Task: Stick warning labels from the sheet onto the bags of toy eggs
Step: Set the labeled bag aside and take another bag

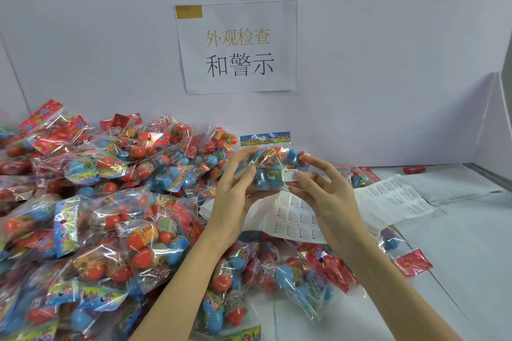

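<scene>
- Your left hand point(238, 188) holds the bag of eggs point(270, 166) up over the table point(457, 243), fingers curled round its left side, thumb on the front.
- Bag is upright, blue header card at top, red & blue eggs inside.
- Your right hand point(324, 191) is at the bag's lower right; thumb presses a white warning label point(289, 175) on the front, other fingers spread & relaxed.
- Label sheet point(299, 219) lies on the table just below your hands, partly hidden by your right wrist; a 2nd sheet point(393, 199) sits to its right.
- Big pile of bags point(97, 202) fills the left side.
- Paper sign point(238, 47) is stuck on the wall behind.
</scene>
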{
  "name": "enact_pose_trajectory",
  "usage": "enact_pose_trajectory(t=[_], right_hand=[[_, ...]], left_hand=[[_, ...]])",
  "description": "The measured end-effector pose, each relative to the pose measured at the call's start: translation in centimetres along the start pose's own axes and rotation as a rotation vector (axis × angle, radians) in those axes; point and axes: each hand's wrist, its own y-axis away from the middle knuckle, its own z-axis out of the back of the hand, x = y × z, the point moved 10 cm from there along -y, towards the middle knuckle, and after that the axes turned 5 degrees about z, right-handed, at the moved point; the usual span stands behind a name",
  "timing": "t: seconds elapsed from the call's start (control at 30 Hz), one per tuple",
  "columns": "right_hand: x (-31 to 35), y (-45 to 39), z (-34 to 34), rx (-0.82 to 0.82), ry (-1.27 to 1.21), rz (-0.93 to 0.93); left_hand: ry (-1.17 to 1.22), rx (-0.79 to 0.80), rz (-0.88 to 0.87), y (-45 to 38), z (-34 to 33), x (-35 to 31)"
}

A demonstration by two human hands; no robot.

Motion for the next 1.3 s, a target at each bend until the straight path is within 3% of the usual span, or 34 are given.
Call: enact_pose_trajectory(t=[0.23,0.37,0.5,0.7,0.83,0.97,1.1,1.2,1.3], right_hand=[[-0.4,-0.2,0.1,0.003,-0.023,-0.006],[-1.3,-0.2,-0.3,0.028,-0.231,-0.130],[-1.9,0.1,-1.3,0.086,-0.402,-0.252],[-1.6,0.2,-2.0,0.141,-0.457,-0.235],[-1.3,0.2,-1.9,0.145,-0.373,-0.197],[-0.8,-0.2,-1.2,0.080,-0.402,-0.162],[0.7,-0.7,0.7,-0.017,-0.119,0.005],[1.4,-0.3,0.3,0.003,0.215,0.145],[1.6,0.1,-0.2,0.015,0.338,0.216]], left_hand=[[0.016,0.029,0.011,0.0,-0.3,0.0],[0.033,-0.018,0.008,0.1,0.1,-0.2],[0.154,0.013,0.159,0.1,-0.6,1.6],[-0.245,0.014,0.108,0.1,-1.0,1.9],[-0.200,0.143,0.126,0.4,-2.1,1.8],[-0.158,0.074,0.132,0.0,-1.2,2.3],[0.016,0.024,0.183,-0.3,-0.5,2.6],[0.005,0.020,0.184,-0.3,-0.6,2.6],[-0.016,0.020,0.172,-0.1,-0.7,2.4]])
